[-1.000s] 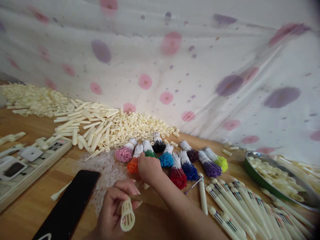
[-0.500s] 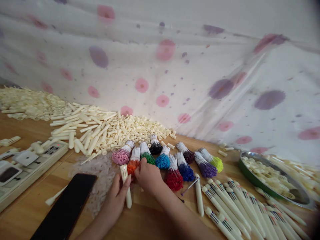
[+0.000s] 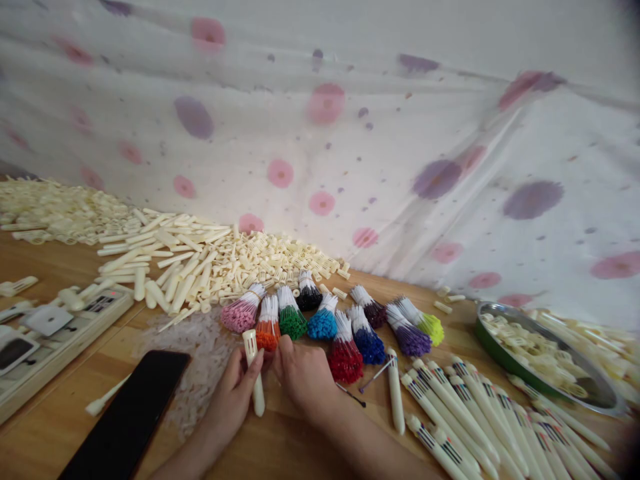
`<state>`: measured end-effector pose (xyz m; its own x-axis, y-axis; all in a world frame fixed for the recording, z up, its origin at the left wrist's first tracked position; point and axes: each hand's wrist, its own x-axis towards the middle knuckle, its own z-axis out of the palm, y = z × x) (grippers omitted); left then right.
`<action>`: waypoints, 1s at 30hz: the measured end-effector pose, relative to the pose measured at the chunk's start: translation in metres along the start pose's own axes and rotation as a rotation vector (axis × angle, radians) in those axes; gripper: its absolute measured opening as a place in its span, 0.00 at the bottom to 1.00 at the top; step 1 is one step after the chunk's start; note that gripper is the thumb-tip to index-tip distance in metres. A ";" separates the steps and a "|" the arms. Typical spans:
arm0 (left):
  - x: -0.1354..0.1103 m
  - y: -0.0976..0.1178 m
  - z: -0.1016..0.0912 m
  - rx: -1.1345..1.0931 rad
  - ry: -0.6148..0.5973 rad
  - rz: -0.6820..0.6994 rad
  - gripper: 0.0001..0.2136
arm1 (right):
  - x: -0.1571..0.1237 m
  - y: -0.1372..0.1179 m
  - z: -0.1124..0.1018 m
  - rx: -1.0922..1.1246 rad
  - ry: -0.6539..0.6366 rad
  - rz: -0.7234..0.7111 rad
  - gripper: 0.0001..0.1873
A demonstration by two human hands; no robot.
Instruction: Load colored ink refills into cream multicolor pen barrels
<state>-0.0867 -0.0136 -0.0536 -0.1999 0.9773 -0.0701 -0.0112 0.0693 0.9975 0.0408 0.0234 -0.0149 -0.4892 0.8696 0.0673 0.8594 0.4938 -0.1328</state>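
My left hand (image 3: 235, 397) grips a cream slotted pen barrel (image 3: 254, 373), held upright on the wooden table (image 3: 60, 420). My right hand (image 3: 303, 373) is closed in a pinch just to its right, fingertips near the barrel and close to the orange refill bundle (image 3: 269, 327). What the pinch holds is hidden. Behind the hands lies a row of coloured refill bundles: pink (image 3: 243, 311), green (image 3: 290, 317), blue (image 3: 323, 320), red (image 3: 345, 353) and more.
A black phone (image 3: 127, 417) lies at the lower left, a power strip (image 3: 55, 327) beyond it. Heaps of cream pen parts (image 3: 200, 260) sit at the back. Assembled pens (image 3: 465, 413) lie at the right by a green-rimmed dish (image 3: 543, 357). A spotted cloth (image 3: 350, 133) hangs behind.
My left hand moved the barrel forward from near my lap and stood it upright beside the orange bundle. My right hand drew back from the green bundle toward the barrel.
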 end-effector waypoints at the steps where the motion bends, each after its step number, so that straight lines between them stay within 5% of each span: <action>1: 0.001 -0.001 0.000 -0.005 -0.008 0.005 0.17 | -0.007 0.003 -0.002 0.016 0.007 -0.013 0.06; 6: -0.001 0.001 0.000 0.006 -0.034 0.029 0.16 | -0.040 0.032 -0.019 0.197 0.059 0.002 0.10; 10: -0.013 0.013 -0.003 0.127 -0.071 0.081 0.11 | -0.055 0.069 -0.038 0.901 0.095 0.156 0.20; 13: -0.020 0.019 -0.007 0.338 -0.069 0.258 0.06 | -0.060 0.091 -0.050 1.128 0.035 0.177 0.26; 20: -0.019 0.019 -0.014 0.578 0.048 0.669 0.08 | -0.065 0.094 -0.061 1.210 -0.156 0.194 0.26; 30: -0.024 0.017 -0.011 0.631 -0.031 0.647 0.09 | -0.058 0.078 -0.052 1.269 -0.281 0.198 0.21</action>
<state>-0.0933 -0.0378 -0.0345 0.0456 0.8678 0.4948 0.6353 -0.4075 0.6560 0.1441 0.0122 0.0220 -0.5186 0.8185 -0.2470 0.2583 -0.1254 -0.9579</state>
